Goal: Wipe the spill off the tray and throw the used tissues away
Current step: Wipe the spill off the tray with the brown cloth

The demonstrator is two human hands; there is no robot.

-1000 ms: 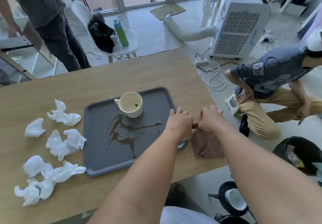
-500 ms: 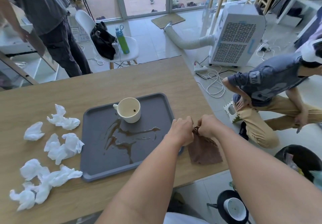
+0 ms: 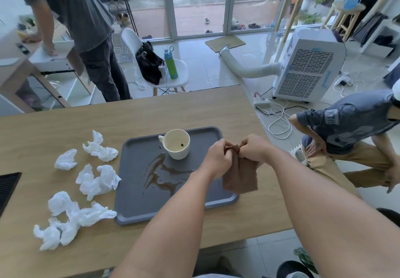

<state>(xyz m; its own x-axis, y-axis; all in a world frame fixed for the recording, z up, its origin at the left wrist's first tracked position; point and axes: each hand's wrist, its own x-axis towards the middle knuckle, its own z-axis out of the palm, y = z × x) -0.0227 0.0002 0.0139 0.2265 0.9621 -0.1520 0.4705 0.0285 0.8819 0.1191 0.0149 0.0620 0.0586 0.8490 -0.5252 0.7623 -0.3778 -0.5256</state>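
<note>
A dark grey tray (image 3: 134,204) lies on the wooden table (image 3: 43,130). A brown spill (image 3: 160,173) streaks its middle, and a cream cup (image 3: 177,143) stands at its far side. My left hand (image 3: 217,158) and my right hand (image 3: 253,150) both pinch the top edge of a brown cloth (image 3: 241,176), which hangs over the tray's right edge. Several crumpled white tissues (image 3: 95,180) lie on the table left of the tray.
One person stands at the far left (image 3: 86,17), and another crouches on the floor to the right (image 3: 350,130). A white chair (image 3: 171,69) holds a bag and a green bottle. A white air cooler (image 3: 307,67) with a hose and cables stands beyond the table. A dark bin (image 3: 292,269) shows at the bottom right.
Both hands have lifted the brown cloth off the table by its top edge, so it now hangs over the tray's right side. My head has tilted up.
</note>
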